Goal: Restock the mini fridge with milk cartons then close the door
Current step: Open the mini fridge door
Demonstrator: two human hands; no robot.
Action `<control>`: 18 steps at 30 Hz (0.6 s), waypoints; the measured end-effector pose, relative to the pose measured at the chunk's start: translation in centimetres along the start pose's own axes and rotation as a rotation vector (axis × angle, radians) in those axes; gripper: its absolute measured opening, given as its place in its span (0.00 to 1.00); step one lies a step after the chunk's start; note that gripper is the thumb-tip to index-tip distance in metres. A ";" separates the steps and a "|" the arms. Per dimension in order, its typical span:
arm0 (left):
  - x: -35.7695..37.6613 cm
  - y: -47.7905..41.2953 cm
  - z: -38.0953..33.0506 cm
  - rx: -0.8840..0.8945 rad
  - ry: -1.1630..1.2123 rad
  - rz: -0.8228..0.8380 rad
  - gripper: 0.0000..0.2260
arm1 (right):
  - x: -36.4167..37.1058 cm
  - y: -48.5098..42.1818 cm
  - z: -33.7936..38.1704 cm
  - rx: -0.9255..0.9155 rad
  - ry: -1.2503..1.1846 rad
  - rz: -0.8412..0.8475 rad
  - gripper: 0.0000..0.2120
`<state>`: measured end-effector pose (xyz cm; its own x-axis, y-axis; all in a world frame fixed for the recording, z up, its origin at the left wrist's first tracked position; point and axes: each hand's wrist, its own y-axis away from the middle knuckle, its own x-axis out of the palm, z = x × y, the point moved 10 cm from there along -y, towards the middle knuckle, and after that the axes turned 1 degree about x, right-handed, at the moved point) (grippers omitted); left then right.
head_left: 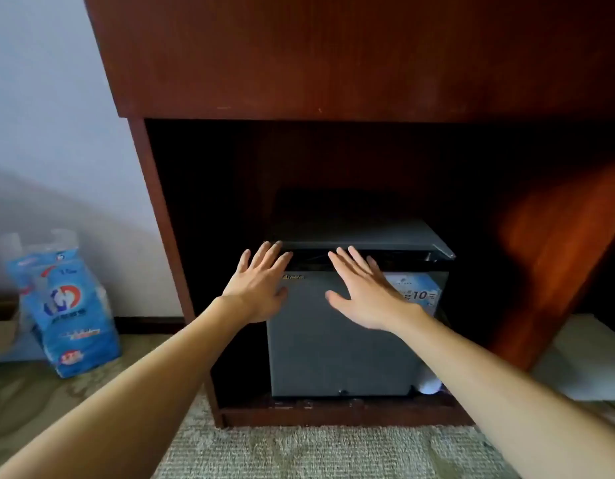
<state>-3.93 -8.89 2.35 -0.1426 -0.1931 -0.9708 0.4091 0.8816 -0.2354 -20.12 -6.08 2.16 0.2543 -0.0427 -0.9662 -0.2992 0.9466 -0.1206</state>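
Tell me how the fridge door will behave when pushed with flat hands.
The door looks a stiff flat panel, so it should move as one piece, not flex. Its grey face seems smooth; the left hand and right hand, fingers straight against it, may slide. Gaps around the fridge in the cabinet suggest a hard push might shift it.

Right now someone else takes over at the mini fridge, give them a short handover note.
Left hand: open, flat on the fridge door, upper left.
Right hand: open, flat on the door's upper middle.
Door looks shut or nearly so; seal unclear.
No loose milk cartons visible; a blue pack stands on the floor at left, contents unclear.
Left to do: press and confirm the door is closed.
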 end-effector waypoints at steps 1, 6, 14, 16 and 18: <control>0.7 -0.5 0.4 -0.008 -0.032 0.028 0.34 | 0.6 -0.9 0.0 -0.003 0.014 0.010 0.36; 3.7 -1.7 0.3 -0.025 -0.002 0.024 0.39 | 2.8 -3.9 -0.1 -0.012 0.172 -0.072 0.39; 2.5 -0.2 -0.6 -0.078 0.009 -0.010 0.39 | 2.5 -2.7 0.5 0.022 0.214 -0.097 0.41; 2.3 1.8 -1.4 -0.058 -0.009 0.033 0.42 | 2.4 -1.2 1.1 0.014 0.198 -0.084 0.42; 1.9 4.2 -2.5 -0.022 -0.053 0.061 0.43 | 2.4 1.0 1.6 0.010 0.189 -0.065 0.43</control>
<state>-4.72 -4.45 -0.39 -0.0699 -0.1606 -0.9845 0.3959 0.9015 -0.1751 -18.35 -4.78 0.06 0.0951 -0.1619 -0.9822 -0.2783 0.9430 -0.1824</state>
